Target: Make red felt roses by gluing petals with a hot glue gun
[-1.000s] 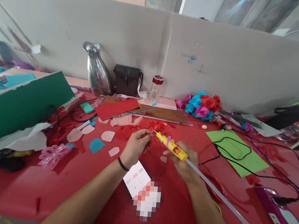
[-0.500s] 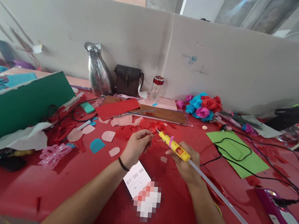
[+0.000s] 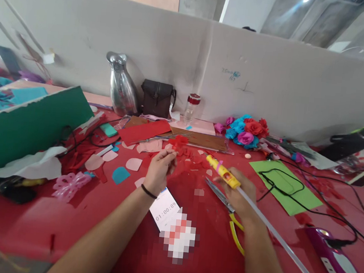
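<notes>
Two forearms angle inward, right hand gripping a glue gun.

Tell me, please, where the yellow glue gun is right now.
In the head view, the glue gun is right of centre, in the right hand, with scissors showing just below it.

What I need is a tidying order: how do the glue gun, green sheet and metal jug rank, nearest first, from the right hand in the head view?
1. Glue gun: in the right hand.
2. Green sheet: to its right.
3. Metal jug: left, by the wall.
</notes>
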Available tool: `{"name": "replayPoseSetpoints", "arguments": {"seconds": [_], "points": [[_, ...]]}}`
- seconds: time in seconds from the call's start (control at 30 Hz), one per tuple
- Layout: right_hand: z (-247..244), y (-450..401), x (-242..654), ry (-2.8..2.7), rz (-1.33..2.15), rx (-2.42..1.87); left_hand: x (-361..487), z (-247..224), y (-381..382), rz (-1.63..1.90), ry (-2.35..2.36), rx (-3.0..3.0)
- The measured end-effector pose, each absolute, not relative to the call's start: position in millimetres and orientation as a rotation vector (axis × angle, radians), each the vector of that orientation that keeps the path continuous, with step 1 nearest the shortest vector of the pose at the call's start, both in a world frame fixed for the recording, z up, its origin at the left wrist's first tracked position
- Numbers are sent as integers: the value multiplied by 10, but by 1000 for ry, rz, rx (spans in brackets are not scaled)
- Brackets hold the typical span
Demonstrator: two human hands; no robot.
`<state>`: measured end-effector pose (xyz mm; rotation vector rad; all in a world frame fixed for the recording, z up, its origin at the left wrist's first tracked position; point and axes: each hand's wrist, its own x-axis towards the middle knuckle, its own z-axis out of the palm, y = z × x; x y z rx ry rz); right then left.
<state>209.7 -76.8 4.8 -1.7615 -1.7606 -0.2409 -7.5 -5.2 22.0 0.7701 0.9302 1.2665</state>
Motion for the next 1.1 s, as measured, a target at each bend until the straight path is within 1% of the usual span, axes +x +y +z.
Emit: {"name": "replayPoseSetpoints", "arguments": {"seconds": [0.07, 0.2, 0.3, 0.4, 0.47, 0.5, 0.57, 0.6, 0.63, 0.73, 0.83, 0.93, 1.1], "points": [[114, -746, 2350, -1872, -231, -1993, -145, 241, 20, 1397, 923, 705], [162, -667, 2918, -2242, -232, -2301, -285, 283, 144, 1613, 912, 586], [186, -627, 3195, -2365, -222, -2566, -349, 300, 191, 1662, 891, 546], [284, -594, 3173, -2344, -283, -2674, -381, 306, 208, 1667, 894, 521], [356, -564, 2936, -2273, -414, -2560, -399, 305, 214, 1667, 905, 512], [374, -547, 2754, -2290, -456, -2376, -409, 303, 218, 1668, 911, 512], [353, -516, 2312, -2319, -364, -2048, -427, 295, 226, 1666, 922, 513], [312, -504, 2080, -2324, -298, -1963, -432, 290, 231, 1664, 929, 513], [255, -494, 1862, -2309, -249, -1951, -435, 285, 234, 1662, 937, 513], [64, -477, 1407, -2131, -160, -2131, -413, 275, 225, 1643, 954, 532], [-30, -457, 1304, -2043, -23, -2142, -352, 279, 180, 1549, 916, 577], [-18, -412, 1383, -1854, 148, -2040, -277, 286, 113, 1431, 840, 624], [-36, -372, 1465, -1398, 564, -1609, -193, 252, 42, 1275, 834, 643]]}}
